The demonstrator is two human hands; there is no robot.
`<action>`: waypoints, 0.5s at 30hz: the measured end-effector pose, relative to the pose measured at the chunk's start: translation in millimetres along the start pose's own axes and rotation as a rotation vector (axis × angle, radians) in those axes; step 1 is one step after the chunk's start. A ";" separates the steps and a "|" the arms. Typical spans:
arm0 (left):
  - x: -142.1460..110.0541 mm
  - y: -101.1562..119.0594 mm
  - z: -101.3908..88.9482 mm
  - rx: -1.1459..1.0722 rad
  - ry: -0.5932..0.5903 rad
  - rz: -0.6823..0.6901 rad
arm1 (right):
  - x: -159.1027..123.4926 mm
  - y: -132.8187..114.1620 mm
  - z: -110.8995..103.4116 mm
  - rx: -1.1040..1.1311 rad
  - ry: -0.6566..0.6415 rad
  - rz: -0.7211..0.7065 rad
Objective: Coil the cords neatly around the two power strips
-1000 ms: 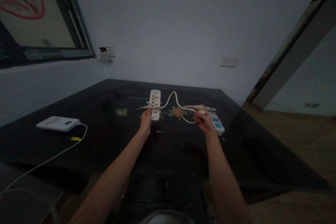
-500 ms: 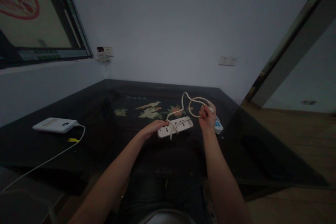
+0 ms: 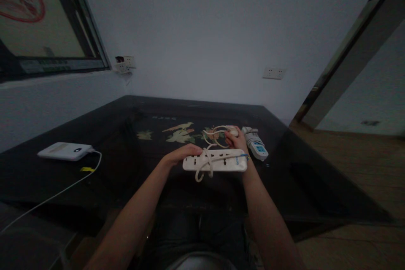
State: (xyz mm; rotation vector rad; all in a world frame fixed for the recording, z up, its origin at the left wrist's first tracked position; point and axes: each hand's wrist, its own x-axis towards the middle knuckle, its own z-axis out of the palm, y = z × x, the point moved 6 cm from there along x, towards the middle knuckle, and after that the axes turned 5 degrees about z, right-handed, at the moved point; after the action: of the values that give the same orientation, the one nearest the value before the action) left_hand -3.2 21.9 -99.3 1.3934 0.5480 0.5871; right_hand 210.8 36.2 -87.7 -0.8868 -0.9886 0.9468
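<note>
My left hand point(image 3: 185, 152) is closed on the left end of a white power strip point(image 3: 232, 163), thumb on top. The strip is held level, sockets up, over the front of the table. Part of its white cord point(image 3: 210, 160) loops around the strip's middle. Beyond the strip, my right hand point(image 3: 236, 137) grips the plug end point(image 3: 233, 133) of that cord, with loose coils to its left. Just right of this hand lies a second power strip point(image 3: 260, 150) with blue sockets, its cord wrapped around it.
The black table point(image 3: 126, 185) has painted flowers and a bird point(image 3: 179, 133). A white device point(image 3: 66, 151) with a cable point(image 3: 50, 197) lies at left beside a yellow tag point(image 3: 87, 169). Wall sockets point(image 3: 274, 73) sit behind, and a window point(image 3: 53, 17) is at upper left.
The power strip has turned from pointing away to lying crosswise, and has come nearer with my left hand. My right hand, holding the plug end, went up slightly, then back left, uncovering the second strip.
</note>
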 end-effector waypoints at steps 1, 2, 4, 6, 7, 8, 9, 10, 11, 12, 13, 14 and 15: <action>1.7 0.0 -2.1 -0.014 0.020 0.020 | -1.2 1.4 4.0 -0.032 -0.029 0.013; 3.4 0.2 -4.6 -0.030 0.044 0.042 | -2.3 2.3 6.9 -0.060 -0.054 0.019; 6.2 1.0 -11.1 -0.067 0.110 0.092 | -3.9 3.0 10.1 -0.105 -0.088 0.015; 7.4 2.4 -18.9 -0.110 0.191 0.147 | -5.1 3.8 11.8 -0.151 -0.114 0.001; 7.4 3.2 -22.7 -0.132 0.233 0.174 | -5.5 4.5 13.0 -0.181 -0.129 -0.006; 7.2 3.8 -26.3 -0.154 0.272 0.198 | -6.0 5.4 14.4 -0.216 -0.142 -0.016; 6.8 4.1 -29.2 -0.172 0.305 0.217 | -6.4 6.3 16.2 -0.254 -0.153 -0.030; 6.5 4.3 -31.5 -0.187 0.329 0.231 | -6.8 7.2 18.2 -0.292 -0.159 -0.050; 6.4 4.1 -32.9 -0.199 0.344 0.239 | -7.2 8.2 20.5 -0.330 -0.163 -0.073; 6.4 3.9 -33.6 -0.207 0.353 0.243 | -7.5 9.3 22.9 -0.368 -0.163 -0.101; 6.6 3.6 -33.8 -0.213 0.357 0.245 | -7.8 10.8 25.3 -0.406 -0.164 -0.130; 6.9 3.3 -33.4 -0.217 0.357 0.246 | -8.2 12.8 27.7 -0.447 -0.168 -0.157; 7.3 3.0 -32.7 -0.220 0.356 0.246 | -8.5 15.5 30.0 -0.493 -0.175 -0.182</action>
State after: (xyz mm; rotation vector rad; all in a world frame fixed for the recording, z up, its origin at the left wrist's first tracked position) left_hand -19.9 51.1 -99.7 1.1600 0.5775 1.0758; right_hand 176.8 38.6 -95.2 -1.1098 -1.4652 0.6397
